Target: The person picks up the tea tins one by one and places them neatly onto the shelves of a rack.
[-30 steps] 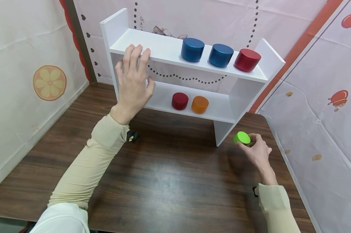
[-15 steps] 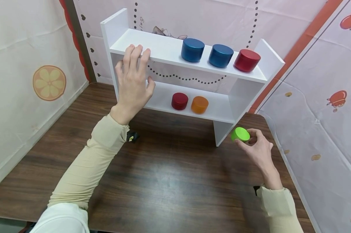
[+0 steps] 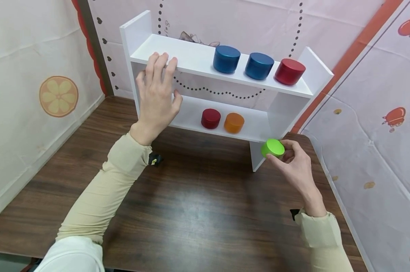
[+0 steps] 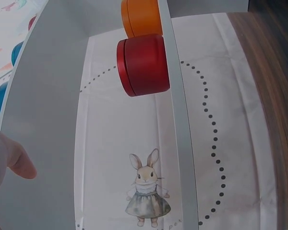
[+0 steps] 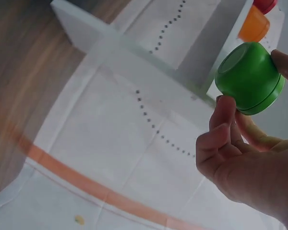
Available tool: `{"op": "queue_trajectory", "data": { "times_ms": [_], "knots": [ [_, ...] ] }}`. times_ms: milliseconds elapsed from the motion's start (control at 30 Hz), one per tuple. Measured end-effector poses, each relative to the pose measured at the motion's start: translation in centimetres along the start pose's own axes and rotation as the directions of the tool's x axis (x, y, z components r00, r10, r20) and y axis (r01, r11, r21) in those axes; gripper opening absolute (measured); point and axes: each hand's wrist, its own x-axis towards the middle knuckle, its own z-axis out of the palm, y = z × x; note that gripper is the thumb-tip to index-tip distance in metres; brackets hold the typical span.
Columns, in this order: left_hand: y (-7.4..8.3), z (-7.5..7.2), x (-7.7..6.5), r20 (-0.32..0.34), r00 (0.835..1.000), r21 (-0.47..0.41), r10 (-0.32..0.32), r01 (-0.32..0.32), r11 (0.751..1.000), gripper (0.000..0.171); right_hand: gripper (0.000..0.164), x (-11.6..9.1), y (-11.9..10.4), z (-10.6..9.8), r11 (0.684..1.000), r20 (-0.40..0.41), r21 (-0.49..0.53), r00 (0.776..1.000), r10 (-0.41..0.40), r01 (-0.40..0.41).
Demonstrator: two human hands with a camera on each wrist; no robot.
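Observation:
A small bright green round tin [image 3: 273,148] is pinched between the thumb and fingers of my right hand [image 3: 296,166]. It is in front of the right side panel of a white two-tier shelf [image 3: 191,56]; the right wrist view shows the green tin [image 5: 252,79] tilted, held above the hand. My left hand [image 3: 157,98] holds the left part of the upper board, fingers over its front edge and thumb [image 4: 21,163] below. A red tin [image 3: 211,118] and an orange tin [image 3: 234,122] stand side by side on the lower board.
On the upper board stand two larger blue tins [image 3: 226,59] and a red tin [image 3: 290,71], towards the right end. The shelf stands on a brown wooden table [image 3: 191,211]. Printed cloth walls [image 3: 371,151] close in the back and both sides.
My right hand has carried the green tin up and to the left, from beside the shelf to in front of its right side panel. The left hand keeps its place on the shelf.

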Motion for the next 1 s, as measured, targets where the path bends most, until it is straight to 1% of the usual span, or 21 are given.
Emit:
{"op": "queue_trajectory", "data": {
  "times_ms": [300,467,633,767,1000],
  "knots": [
    [-0.1,0.1,-0.1,0.018,1.000,0.029,0.004,-0.005,1.000,0.067,0.051,2.0,-1.7,1.4,0.998,-0.057,0.017,0.996,-0.064,0.065],
    [-0.1,0.0,0.0,0.011,1.000,0.000,0.000,0.000,1.000,0.068,0.049,3.1,-2.3,2.3,0.998,-0.096,0.008,0.994,-0.062,0.063],
    [0.0,-0.1,0.1,0.012,1.000,0.001,0.000,0.000,1.000,0.068,0.049,3.8,-2.8,3.0,0.997,-0.150,-0.021,0.986,-0.071,0.069],
    [-0.1,-0.1,0.1,0.000,1.000,0.005,0.002,-0.002,1.000,0.067,0.049,4.6,-3.2,3.6,0.996,-0.176,-0.041,0.980,-0.089,0.083],
    [-0.1,0.0,0.0,0.004,1.000,0.011,0.002,-0.002,1.000,0.067,0.051,5.4,-3.1,4.6,0.998,-0.178,-0.063,0.983,-0.039,0.029]
  ]
}}
